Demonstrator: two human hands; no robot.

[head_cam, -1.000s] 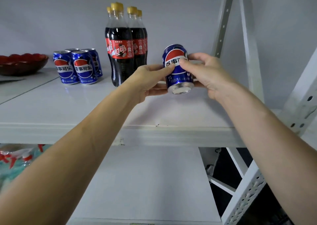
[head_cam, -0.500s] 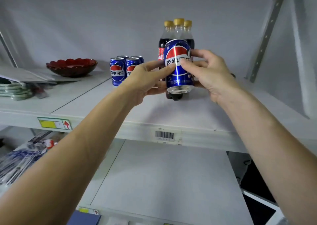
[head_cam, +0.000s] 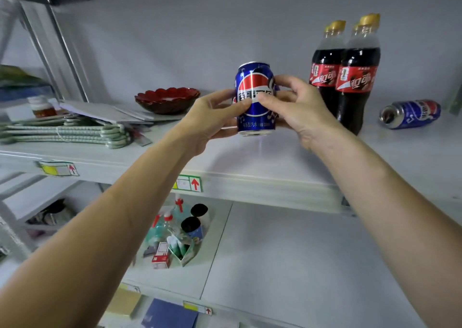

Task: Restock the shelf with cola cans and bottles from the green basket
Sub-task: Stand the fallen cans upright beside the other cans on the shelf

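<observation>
A blue Pepsi can [head_cam: 255, 100] is held upright above the shelf [head_cam: 250, 167] by both hands, left hand [head_cam: 212, 117] and right hand [head_cam: 300, 107], fingers clamped on it; cola bottles [head_cam: 350, 77] stand at 3 o'clock.

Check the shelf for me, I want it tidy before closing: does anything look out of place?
Yes. A blue can lies on its side at the right end of the shelf, beyond the upright cola bottles. The other can, in the grip of both hands, is upright.
</observation>
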